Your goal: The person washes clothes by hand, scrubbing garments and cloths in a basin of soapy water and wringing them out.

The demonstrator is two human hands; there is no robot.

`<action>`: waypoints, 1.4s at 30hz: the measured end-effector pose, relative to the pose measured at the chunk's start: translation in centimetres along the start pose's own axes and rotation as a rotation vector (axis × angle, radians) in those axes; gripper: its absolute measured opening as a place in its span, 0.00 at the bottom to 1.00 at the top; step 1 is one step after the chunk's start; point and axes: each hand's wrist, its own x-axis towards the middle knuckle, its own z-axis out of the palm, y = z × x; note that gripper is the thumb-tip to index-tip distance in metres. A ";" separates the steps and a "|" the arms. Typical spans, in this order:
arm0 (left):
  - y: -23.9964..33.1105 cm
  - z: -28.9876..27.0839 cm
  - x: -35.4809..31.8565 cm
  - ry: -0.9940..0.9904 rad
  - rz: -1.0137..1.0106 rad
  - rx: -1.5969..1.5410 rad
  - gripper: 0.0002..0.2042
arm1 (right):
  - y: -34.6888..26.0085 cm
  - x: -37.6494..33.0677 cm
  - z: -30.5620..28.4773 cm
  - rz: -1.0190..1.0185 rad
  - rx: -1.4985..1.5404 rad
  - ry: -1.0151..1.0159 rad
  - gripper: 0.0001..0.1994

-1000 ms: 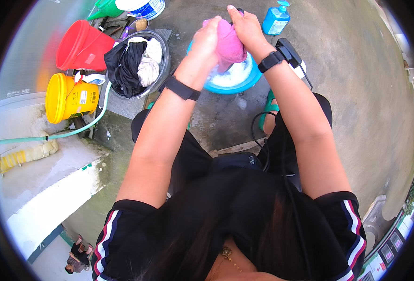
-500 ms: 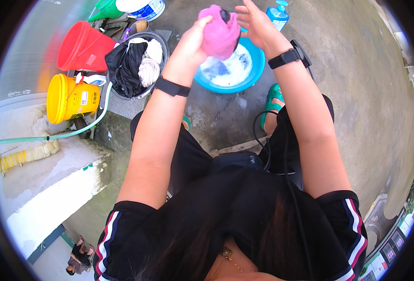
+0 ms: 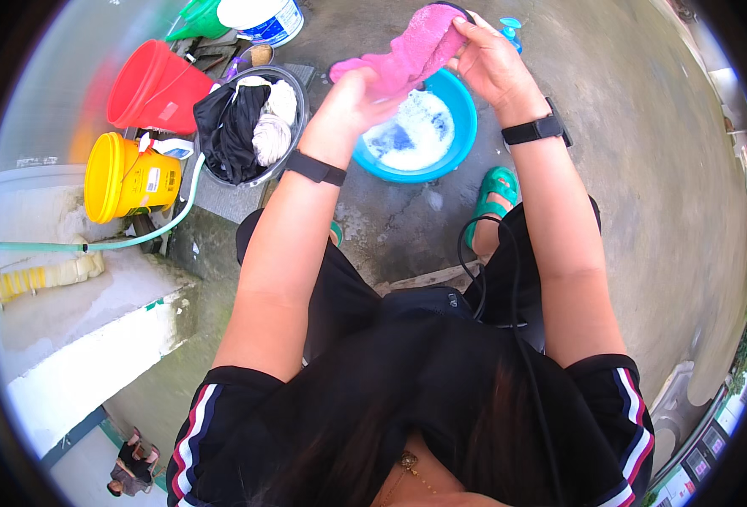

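Note:
A pink, fuzzy cloth piece (image 3: 420,49) with a dark edge is stretched between my hands above a blue basin (image 3: 466,127). My right hand (image 3: 498,72) is closed on its dark-edged right end, thumb on top. At the cloth's lower left part is my left hand (image 3: 352,101), palm turned inward; motion blurs its fingers, so I cannot tell how firmly they grip. White suds (image 3: 420,139) float on bluish water in the basin. Each of my wrists wears a black strap.
Left of the basin, a dark tub (image 3: 297,127) holds black and white laundry. Beside it stand a red bucket (image 3: 158,89), a yellow bucket (image 3: 128,179) and a pale green hose (image 3: 137,241). A blue pump bottle (image 3: 510,32) stands beyond my right hand. A person (image 3: 133,465) sits at lower left.
The pink cloth was bunched in my left hand; now it is spread out toward the right. My right hand, open and apart from it before, has taken hold of its right end.

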 end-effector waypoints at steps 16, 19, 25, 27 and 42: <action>-0.5 -2.1 3.3 -0.207 0.297 0.113 0.22 | 2.1 0.9 -1.5 -0.034 -0.835 0.241 0.12; -0.5 -1.4 3.7 -0.086 0.288 0.045 0.20 | 3.5 0.5 -0.8 -0.308 -1.360 0.362 0.12; -2.2 -4.5 5.4 -0.920 -0.114 -0.540 0.22 | 8.6 -2.1 6.9 -0.769 -1.485 0.199 0.13; -3.2 -0.8 4.4 -0.031 0.308 0.133 0.13 | 8.4 0.1 3.7 -0.668 -1.515 0.379 0.14; -4.2 -5.3 7.3 -0.195 0.733 0.620 0.09 | 9.6 -0.2 6.4 -0.548 -1.370 0.361 0.14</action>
